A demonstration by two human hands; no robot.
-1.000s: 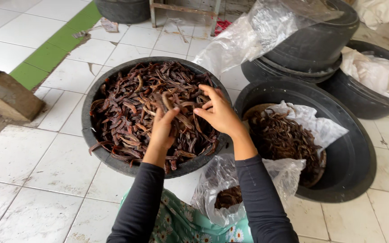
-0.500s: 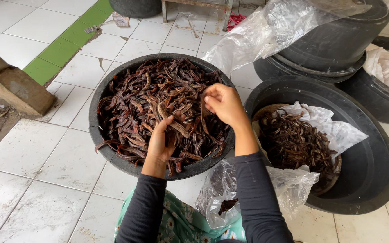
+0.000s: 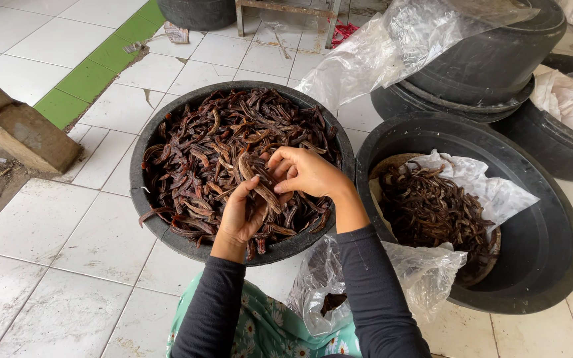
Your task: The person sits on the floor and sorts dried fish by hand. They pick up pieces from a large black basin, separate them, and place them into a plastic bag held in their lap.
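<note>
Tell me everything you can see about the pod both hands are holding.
The pod is long, dark brown, wrinkled and dry-looking, slightly curved. It lies slanted above the black basin heaped with similar pods. The left hand cradles its lower end; the right hand pinches it near the upper part. Its far tip sticks out free.

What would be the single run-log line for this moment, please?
left hand: holds brown pod | right hand: fingers on same pod | below: black basin of dried pods | beside: second basin
</note>
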